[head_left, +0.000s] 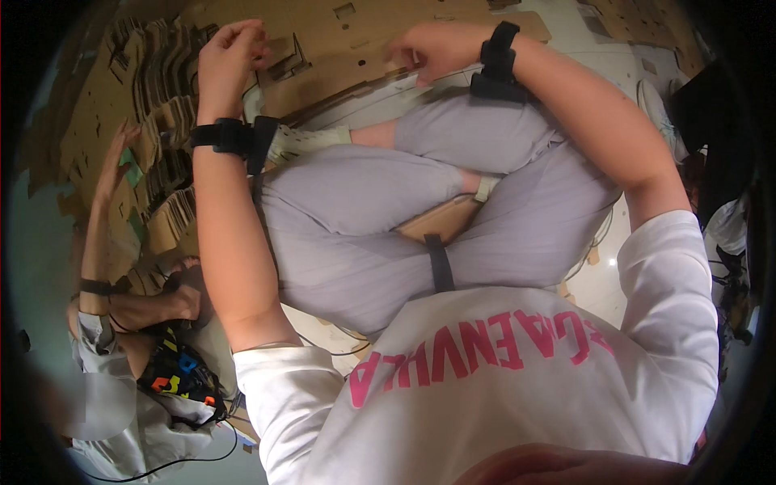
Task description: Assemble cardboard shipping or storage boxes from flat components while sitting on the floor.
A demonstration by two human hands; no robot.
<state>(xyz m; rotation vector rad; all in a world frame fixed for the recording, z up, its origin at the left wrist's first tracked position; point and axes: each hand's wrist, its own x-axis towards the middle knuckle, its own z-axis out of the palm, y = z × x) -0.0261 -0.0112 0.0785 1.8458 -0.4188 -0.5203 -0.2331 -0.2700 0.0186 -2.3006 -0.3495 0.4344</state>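
Beyond my crossed legs lies a large flat brown cardboard sheet (323,36) with cut slots and small holes. My left hand (232,55) is above its left part, the fingers curled in; whether anything small is between them is hidden. A raised cardboard flap (287,63) stands just right of that hand. Over the sheet's near right edge is my right hand (428,50), its fingers bent and the thumb apart from them, with nothing visible in it. Both wrists wear black straps with a small box.
Stacks of cut cardboard pieces (166,77) stand on the left, next to my left forearm. Another person's hand (121,153) reaches over cardboard at the far left. A black cable (218,457) runs along the lower left. A black object (703,137) stands at the right.
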